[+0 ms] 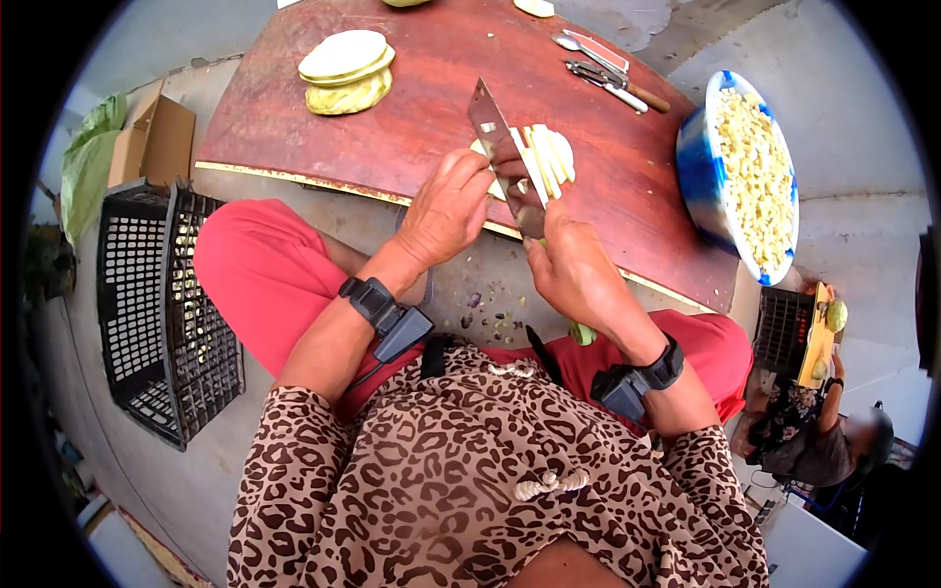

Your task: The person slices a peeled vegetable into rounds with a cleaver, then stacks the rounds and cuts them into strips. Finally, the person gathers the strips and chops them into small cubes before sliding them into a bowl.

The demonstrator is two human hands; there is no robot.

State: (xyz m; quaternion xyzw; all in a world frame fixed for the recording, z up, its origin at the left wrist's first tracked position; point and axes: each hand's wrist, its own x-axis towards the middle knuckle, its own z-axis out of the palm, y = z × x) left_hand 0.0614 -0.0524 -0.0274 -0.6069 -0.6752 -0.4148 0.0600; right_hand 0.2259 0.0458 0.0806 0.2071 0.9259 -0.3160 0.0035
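My right hand (pixel 578 265) is wrapped round the handle of a cleaver (pixel 506 147), its broad blade pointing away from me over the table's near edge. Just left of the blade, the curled fingers of my left hand (pixel 446 208) press on a pale, peeled vegetable, mostly hidden behind the hand and blade. Cut strips of the same pale vegetable (pixel 549 162) lean together against the blade's right side. Farther back on the left lies a stack of round, pale vegetable slices (pixel 345 59) with yellow-green edges.
The red-brown table (pixel 431 88) holds a spoon (pixel 569 42) and peeler-like tools (pixel 613 83) at the back. A blue-and-white basin (pixel 698 167) of diced pale pieces stands right. Black crates (pixel 137 294) and a cardboard box (pixel 162 142) are left. Another person (pixel 818 441) works at far right.
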